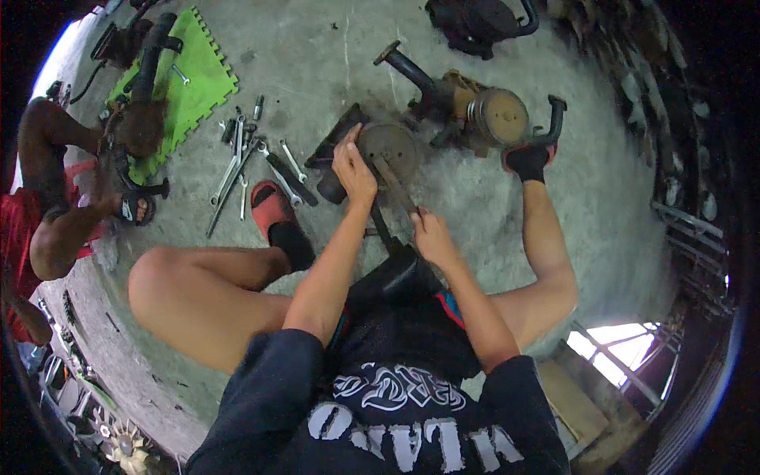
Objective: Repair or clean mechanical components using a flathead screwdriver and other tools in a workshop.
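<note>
Black shirt point(419, 416) | left hand point(354, 172) flat at disc point(389, 144), fingers together | right hand point(433, 237): fingers clamped on bar point(395, 186)

Pulley assembly point(400, 150) on the floor point(606, 214), between left foot point(271, 212) and right foot point(529, 163). Left of it, the loose wrenches point(237, 165); beyond and farther left, the foam mat point(198, 59), one wrench point(181, 75) on top; at far left, a co-worker point(71, 237). Right and slightly beyond, a second pulley unit point(503, 119); behind this, a third assembly point(479, 25).
</note>
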Demonstrator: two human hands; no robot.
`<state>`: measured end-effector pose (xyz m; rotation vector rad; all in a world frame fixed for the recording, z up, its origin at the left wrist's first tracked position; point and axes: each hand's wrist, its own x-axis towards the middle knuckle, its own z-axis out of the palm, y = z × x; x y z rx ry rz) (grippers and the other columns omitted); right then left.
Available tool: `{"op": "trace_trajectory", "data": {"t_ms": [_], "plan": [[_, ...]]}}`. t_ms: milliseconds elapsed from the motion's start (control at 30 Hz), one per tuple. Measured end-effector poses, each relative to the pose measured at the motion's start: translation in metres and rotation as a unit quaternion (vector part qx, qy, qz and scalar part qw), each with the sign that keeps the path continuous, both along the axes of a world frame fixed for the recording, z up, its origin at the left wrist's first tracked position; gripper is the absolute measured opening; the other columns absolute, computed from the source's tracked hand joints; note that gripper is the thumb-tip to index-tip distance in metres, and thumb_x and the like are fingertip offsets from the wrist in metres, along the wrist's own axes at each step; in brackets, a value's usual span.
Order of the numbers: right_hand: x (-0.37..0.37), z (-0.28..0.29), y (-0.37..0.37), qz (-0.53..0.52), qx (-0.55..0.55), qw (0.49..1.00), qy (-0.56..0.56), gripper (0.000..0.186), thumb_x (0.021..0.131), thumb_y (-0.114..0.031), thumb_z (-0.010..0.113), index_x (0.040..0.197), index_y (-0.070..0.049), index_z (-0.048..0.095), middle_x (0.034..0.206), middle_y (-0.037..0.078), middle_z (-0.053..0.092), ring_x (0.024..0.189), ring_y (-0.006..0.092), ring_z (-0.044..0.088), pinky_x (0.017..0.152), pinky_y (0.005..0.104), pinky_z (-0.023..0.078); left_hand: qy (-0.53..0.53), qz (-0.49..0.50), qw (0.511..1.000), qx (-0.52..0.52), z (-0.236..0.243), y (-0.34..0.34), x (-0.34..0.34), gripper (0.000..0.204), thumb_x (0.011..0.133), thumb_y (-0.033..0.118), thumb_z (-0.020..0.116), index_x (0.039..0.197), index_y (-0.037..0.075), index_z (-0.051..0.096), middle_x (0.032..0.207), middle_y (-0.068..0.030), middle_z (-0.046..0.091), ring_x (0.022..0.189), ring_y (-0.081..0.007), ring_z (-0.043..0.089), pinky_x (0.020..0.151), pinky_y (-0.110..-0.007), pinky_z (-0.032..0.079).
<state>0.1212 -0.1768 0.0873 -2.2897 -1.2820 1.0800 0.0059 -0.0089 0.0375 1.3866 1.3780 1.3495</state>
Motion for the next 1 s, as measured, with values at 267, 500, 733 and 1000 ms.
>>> {"op": "trace_trajectory", "data": {"t_ms": [267, 500, 733, 1000], "plan": [[0.001, -0.012, 0.041, -0.001, 0.092, 0.995, -0.027, 0.042, 0.099, -0.034, 0.055, 0.104, 0.007, 0.063, 0.080, 0.023, 0.064, 0.079, 0.0375, 0.063, 0.074, 0.0450, 0.048, -0.008, 0.011, 1.000, -0.019, 0.000, -0.003, 0.004, 0.045, 0.103, 0.022, 0.033, 0.119, -0.002, 0.067, 0.121, -0.0179, 0.067, 0.115, -0.0348, 0.058, 0.102, -0.042, 0.041], [0.024, 0.007, 0.007, -0.036, -0.082, 0.990, 0.111, 0.047, 0.100, -0.040, 0.051, 0.114, 0.003, 0.064, 0.102, 0.030, 0.066, 0.101, 0.0479, 0.060, 0.087, 0.0498, 0.047, -0.009, -0.005, 1.000, -0.016, -0.002, -0.002, 0.003, 0.044, 0.103, 0.021, 0.033, 0.119, -0.002, 0.067, 0.121, -0.0173, 0.067, 0.114, -0.0334, 0.059, 0.102, -0.039, 0.041], [0.011, 0.001, 0.029, -0.028, -0.003, 1.000, -0.002, 0.042, 0.101, -0.037, 0.050, 0.114, 0.000, 0.065, 0.101, 0.029, 0.066, 0.102, 0.0485, 0.059, 0.089, 0.0529, 0.046, -0.044, -0.020, 0.999, -0.007, -0.007, 0.005, 0.006, 0.042, 0.104, 0.019, 0.035, 0.118, -0.002, 0.068, 0.119, -0.0176, 0.068, 0.112, -0.0322, 0.060, 0.100, -0.039, 0.043], [0.079, 0.006, -0.024, -0.013, -0.060, 0.998, 0.026, 0.042, 0.100, -0.037, 0.051, 0.114, 0.000, 0.065, 0.095, 0.027, 0.066, 0.094, 0.0443, 0.063, 0.081, 0.0480, 0.048, -0.011, -0.076, 0.997, -0.011, -0.006, 0.009, -0.003, 0.044, 0.107, 0.026, 0.035, 0.120, -0.003, 0.065, 0.118, -0.0158, 0.068, 0.112, -0.0241, 0.061, 0.102, -0.035, 0.041]]}}
